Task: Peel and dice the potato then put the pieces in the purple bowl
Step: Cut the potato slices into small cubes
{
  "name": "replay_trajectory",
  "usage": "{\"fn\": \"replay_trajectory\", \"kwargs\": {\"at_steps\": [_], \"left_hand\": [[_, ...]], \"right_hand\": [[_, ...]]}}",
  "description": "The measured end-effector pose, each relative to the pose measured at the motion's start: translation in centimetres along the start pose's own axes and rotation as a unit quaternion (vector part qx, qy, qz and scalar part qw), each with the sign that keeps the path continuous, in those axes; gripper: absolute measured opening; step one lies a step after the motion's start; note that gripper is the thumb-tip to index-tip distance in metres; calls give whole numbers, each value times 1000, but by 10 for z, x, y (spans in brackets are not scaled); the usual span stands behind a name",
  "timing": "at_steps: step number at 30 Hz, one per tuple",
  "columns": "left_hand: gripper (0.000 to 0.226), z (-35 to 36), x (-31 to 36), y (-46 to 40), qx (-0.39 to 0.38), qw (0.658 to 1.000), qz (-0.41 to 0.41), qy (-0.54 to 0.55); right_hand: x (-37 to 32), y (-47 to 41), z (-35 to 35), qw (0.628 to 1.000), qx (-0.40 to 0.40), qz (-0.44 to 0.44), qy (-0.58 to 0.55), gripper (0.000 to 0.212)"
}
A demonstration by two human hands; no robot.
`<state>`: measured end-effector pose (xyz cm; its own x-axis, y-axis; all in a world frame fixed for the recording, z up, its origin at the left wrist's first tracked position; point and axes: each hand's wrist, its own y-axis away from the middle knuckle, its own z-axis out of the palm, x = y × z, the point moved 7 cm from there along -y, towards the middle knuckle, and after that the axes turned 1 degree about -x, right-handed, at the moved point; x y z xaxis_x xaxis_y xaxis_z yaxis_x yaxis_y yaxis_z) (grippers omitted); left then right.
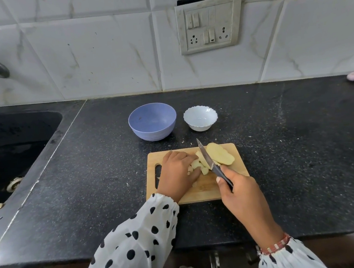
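Pale peeled potato (220,156) lay partly diced on our wooden cutting board (199,191).

Our left hand (178,173) curled over the cut pieces (197,167) while our right hand (241,192) gripped the knife (209,161), its blade slanting between pieces and uncut slices. Beyond the board stood the purple bowl (152,121), beside a white bowl (200,118), on black countertop (291,144).

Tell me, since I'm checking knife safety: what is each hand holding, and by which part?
The right hand grips the knife by its dark handle. The left hand lies curled over the cut potato pieces on the cutting board; a real grip cannot be told.
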<state>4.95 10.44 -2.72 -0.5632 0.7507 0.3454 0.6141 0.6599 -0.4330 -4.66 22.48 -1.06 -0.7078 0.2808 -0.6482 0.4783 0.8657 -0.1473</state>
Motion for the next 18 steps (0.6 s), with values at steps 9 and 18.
{"fn": "replay_trajectory", "kwargs": {"at_steps": [9, 18], "left_hand": [[39, -29, -39, 39, 50, 993, -94, 56], [42, -20, -48, 60, 19, 985, -172, 12]], "right_hand": [[-12, 5, 21, 998, -51, -8, -45, 40], [-23, 12, 40, 994, -101, -21, -35, 43]]}}
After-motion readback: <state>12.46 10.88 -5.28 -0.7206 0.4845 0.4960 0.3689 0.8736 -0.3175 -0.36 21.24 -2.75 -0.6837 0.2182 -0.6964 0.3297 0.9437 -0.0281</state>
